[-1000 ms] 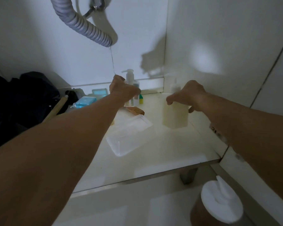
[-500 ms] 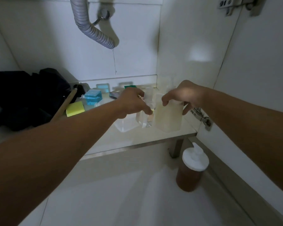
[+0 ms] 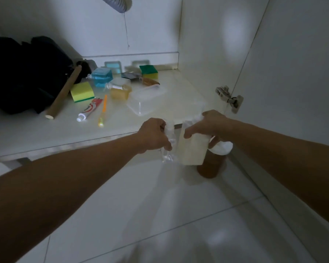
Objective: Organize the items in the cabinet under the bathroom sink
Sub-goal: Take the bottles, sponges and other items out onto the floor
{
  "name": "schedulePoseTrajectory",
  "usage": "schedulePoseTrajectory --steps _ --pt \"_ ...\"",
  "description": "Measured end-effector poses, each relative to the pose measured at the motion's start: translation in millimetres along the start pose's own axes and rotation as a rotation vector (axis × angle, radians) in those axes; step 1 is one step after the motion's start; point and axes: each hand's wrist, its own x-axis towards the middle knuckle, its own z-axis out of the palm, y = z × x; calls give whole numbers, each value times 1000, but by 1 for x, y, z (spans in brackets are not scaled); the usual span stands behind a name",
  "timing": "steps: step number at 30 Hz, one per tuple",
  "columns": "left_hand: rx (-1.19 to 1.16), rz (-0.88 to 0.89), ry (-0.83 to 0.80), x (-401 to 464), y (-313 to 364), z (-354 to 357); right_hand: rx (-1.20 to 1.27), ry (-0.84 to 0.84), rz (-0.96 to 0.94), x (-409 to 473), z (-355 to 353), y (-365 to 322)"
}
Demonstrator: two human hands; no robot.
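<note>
While each hand grips a bottle, clutter covers the white cabinet shelf [image 3: 169,80] above floor tiles [image 3: 160,215].

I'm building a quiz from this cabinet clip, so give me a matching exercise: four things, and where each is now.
Things:
1. clear small bottle
2. cream bottle
3. toothpaste tube
4. brown pump bottle

Places:
A. standing on the floor
B. lying on the cabinet shelf
C. held in the right hand
D. held in the left hand

Pairs: 1-D, 2-C, 3-B, 4-A
</note>
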Motion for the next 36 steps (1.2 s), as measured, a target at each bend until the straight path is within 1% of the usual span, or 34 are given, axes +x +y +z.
schedulePoseTrajectory --steps 4,7,9,12,16,20,23,28,33,36 --pt "10 -2 -16 -6 -19 26 -137 91 -43 0 26 28" --pt "36 -5 -16 -9 -35 47 -233 100 -166 4 54 54" --pt "64 -11 0 -10 -45 60 -290 116 -202 8 69 70" --pt "68 -23 23 -10 -59 77 -261 129 -182 22 91 94" --pt "37 -31 54 -10 -81 97 -251 194 -90 37 110 114" --pt "24 -11 68 -10 -100 110 -265 232 -74 40 123 119" --pt "3 -3 67 -8 -107 119 -224 217 -43 44 131 124" --pt "-49 8 107 -6 -111 128 -222 240 -76 45 132 121" --pt "-60 -3 95 -2 -112 132 -262 205 -40 46 129 118" --pt "-79 -14 99 0 -114 133 -319 188 -107 46 120 121"
